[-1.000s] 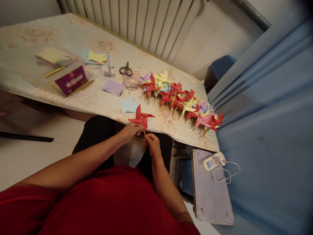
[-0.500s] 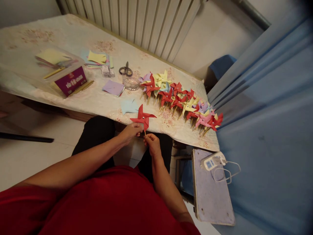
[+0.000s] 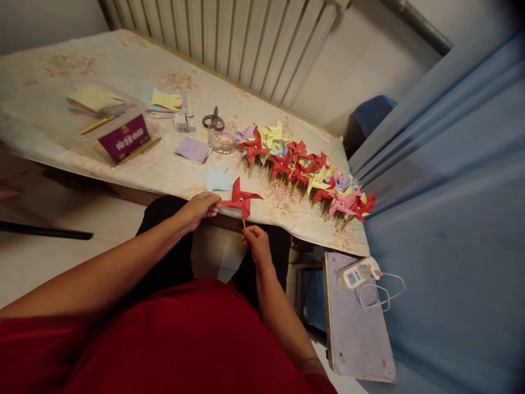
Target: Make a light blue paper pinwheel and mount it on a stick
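A red paper pinwheel (image 3: 241,201) on a thin wooden stick is held up in front of the table's near edge. My right hand (image 3: 257,241) pinches its stick below the blades. At the tip of the left blade, the fingers of my left hand (image 3: 202,209) are closed against the paper. Just behind the pinwheel lies a light blue paper square (image 3: 217,179) on the tablecloth. Purple paper squares (image 3: 192,149) are stacked farther back, close to a clear glass dish (image 3: 222,143) and dark-handled scissors (image 3: 214,120).
Several finished pinwheels (image 3: 301,169) stand in rows on the right. To the left are a clear plastic box (image 3: 88,128) with a purple label, sticks, coloured paper (image 3: 167,99) and small boxes (image 3: 184,122). A stool (image 3: 361,339) bears a white corded device (image 3: 359,273); a blue curtain (image 3: 451,219) hangs right.
My left hand has moved left from beneath the pinwheel to the tip of its left blade. My right hand still grips the stick in about the same place.
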Demonstrator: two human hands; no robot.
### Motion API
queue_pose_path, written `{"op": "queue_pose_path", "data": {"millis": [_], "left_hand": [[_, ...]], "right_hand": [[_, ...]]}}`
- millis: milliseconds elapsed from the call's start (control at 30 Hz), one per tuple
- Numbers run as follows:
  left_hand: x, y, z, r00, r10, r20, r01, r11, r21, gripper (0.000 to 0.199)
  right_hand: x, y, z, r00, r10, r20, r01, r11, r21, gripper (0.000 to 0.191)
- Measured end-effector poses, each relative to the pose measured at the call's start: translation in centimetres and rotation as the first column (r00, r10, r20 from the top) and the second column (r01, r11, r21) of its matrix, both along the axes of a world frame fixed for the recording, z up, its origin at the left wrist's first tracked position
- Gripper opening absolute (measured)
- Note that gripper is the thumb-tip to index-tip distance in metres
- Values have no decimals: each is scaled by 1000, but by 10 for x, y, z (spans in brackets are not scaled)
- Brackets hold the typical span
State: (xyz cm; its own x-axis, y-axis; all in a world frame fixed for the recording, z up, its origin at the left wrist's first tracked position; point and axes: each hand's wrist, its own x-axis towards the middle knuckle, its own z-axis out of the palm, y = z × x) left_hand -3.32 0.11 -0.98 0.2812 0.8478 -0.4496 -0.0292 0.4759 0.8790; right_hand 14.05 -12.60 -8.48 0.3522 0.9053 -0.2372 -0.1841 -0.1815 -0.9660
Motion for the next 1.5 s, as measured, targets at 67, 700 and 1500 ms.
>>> {"op": "queue_pose_path", "data": {"millis": [67, 700, 1500], "left_hand": [[3, 3, 3, 1000, -5, -31, 5, 1000, 4, 14], [10, 19, -4, 956, -199, -215, 236, 958, 163, 19], [32, -20, -17, 984, -158, 81, 165, 983, -78, 22]], "right_hand": [[0, -1, 1, 1000, 3, -2, -3, 1000, 5, 21], [0, 1, -1, 1000, -3, -18, 3, 1000, -5, 19], [1, 1, -2, 1000, -10, -21, 10, 1000, -9, 20]]}}
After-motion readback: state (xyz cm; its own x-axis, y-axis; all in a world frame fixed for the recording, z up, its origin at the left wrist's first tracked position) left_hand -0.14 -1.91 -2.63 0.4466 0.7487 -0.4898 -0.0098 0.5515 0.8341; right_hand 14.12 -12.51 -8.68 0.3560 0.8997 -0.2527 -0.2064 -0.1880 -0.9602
